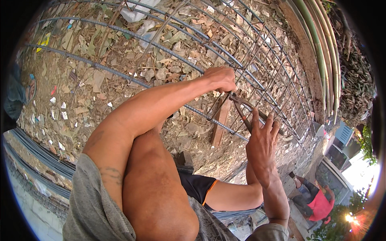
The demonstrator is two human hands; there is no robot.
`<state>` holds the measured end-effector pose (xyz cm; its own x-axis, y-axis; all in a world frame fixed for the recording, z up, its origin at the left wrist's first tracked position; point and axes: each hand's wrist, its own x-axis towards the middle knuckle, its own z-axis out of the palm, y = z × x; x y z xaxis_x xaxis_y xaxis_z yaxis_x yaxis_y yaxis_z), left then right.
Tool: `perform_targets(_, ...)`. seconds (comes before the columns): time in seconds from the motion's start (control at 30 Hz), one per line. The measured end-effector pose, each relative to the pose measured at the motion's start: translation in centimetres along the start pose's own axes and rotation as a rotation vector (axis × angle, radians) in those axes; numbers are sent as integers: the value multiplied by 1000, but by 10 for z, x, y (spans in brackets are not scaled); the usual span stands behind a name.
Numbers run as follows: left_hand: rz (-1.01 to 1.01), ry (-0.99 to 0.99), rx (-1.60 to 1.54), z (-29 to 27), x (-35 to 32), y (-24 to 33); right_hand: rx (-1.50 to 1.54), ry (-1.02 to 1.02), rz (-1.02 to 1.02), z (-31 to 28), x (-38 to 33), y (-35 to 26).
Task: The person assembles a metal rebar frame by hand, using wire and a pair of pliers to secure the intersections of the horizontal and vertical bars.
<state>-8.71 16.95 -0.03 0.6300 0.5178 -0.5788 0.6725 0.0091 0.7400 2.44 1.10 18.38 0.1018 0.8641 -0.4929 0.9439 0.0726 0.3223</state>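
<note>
My left hand is closed at a crossing of the rebar cage; whatever its fingers grip is hidden beneath them. Just below it, my right hand has its fingers around the spread handles of steel pincers. The jaws of the pincers point up and left, close to the left hand's fingertips and next to the bars. Under the bars, a reddish-brown wooden block props up the cage near the pincers. Long ribbed bars curve away to the left, joined by thinner cross bars.
Dry leaves and litter cover the ground. Bundled steel rods lie at the lower left, and bamboo poles run along the right. A person in a red shirt is at the lower right; another person's leg shows at the left edge.
</note>
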Motion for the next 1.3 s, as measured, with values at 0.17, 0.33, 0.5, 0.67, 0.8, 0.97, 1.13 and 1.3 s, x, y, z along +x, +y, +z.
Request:
perform_targets(0.17, -8, -22, -16, 0, -2, 1, -89, -3, 1, -1, 1, -9)
perform_targets(0.33, -16, -2, -29, -1, -3, 3, -137, -39, -1, 0, -1, -13)
perform_targets(0.5, -4, -9, -49, -2, -4, 1, -183, -31, -20, 4, 2, -8)
perform_targets(0.67, -6, -18, -63, -4, -6, 3, -207, 33, -15, 12, 6, -5)
perform_targets(0.8, -40, -29, -34, -3, -3, 3, -195, 41, -31, 3, 9, 1)
perform_targets(0.97, -32, -8, -40, -2, -2, 2, -252, 97, -103, 4, 22, 25)
perform_targets(1.13, -33, -29, -18, 0, 2, 2, -145, -19, -126, 6, 32, 41)
perform_targets(1.3, 14, 19, -15, 3, 1, 1, -120, -102, -215, 1, 32, 35)
